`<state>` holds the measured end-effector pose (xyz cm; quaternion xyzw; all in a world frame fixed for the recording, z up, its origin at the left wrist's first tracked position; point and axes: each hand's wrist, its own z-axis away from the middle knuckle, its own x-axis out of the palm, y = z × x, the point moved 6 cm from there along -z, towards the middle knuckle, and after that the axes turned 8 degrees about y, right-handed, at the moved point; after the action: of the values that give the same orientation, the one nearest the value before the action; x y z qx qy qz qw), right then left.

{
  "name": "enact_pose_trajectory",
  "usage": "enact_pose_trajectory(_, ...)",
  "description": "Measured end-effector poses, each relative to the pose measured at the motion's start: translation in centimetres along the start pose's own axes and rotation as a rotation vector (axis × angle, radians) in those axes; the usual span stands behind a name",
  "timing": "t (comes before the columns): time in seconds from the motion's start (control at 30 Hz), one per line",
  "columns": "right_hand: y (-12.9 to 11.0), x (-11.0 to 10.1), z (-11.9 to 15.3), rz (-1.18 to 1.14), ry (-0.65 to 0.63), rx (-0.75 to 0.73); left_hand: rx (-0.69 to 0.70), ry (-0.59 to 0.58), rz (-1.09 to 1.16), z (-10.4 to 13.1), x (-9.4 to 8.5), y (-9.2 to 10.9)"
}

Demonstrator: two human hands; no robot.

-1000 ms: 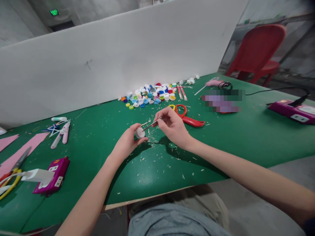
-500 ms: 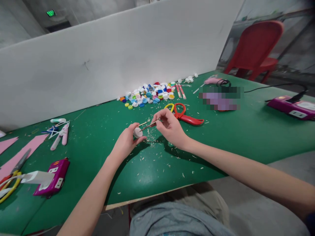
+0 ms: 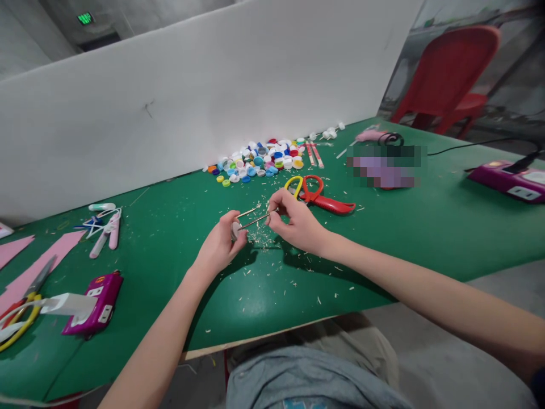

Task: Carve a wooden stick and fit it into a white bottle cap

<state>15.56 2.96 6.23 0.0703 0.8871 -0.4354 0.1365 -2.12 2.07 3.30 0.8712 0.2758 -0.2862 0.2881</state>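
Note:
My left hand (image 3: 221,241) pinches a small white bottle cap (image 3: 237,229) between thumb and fingers, the cap turned toward the right. In my right hand (image 3: 293,222) is a thin, dark metal rod (image 3: 258,220), gripped with the fingertips. Its far end meets the cap's face; whether it goes into the cap I cannot tell. A pale thin wooden stick (image 3: 247,212) shows just beyond the left fingers, and I cannot tell if it is held or lying on the table. Pale shavings (image 3: 266,241) are scattered beneath both hands.
Colourful bottle caps (image 3: 259,162) are heaped by the white partition (image 3: 179,96). Red-and-yellow scissors (image 3: 327,203) lie just beyond my right hand. Purple power strips (image 3: 100,304) sit left and right. Farther left are pink paper (image 3: 46,258) and other scissors (image 3: 32,301); a pink glue gun (image 3: 370,136) lies back right.
The cap has turned more edge-on in my left fingers. My right hand has shifted slightly right, and more of the metal rod shows between the hands.

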Motion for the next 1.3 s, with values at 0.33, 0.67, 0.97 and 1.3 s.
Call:
enact_pose_trajectory(0.33,0.1,2.0,0.7,0.291,-0.336,-0.082,-0.189,0.092,0.084,0.6,-0.7,-1.1)
enact_pose_trajectory(0.67,0.6,3.6,2.3,0.705,-0.495,-0.402,-0.288,0.042,0.139,1.5,-0.3,-1.5)
enact_pose_trajectory(0.97,0.1,3.9,2.8,0.694,-0.490,-0.435,-0.236,0.056,0.139,1.6,-0.2,-1.5)
enact_pose_trajectory(1.3,-0.3,4.3,3.3,0.665,-0.450,-0.400,-0.276,0.113,0.146,1.7,-0.3,-1.9)
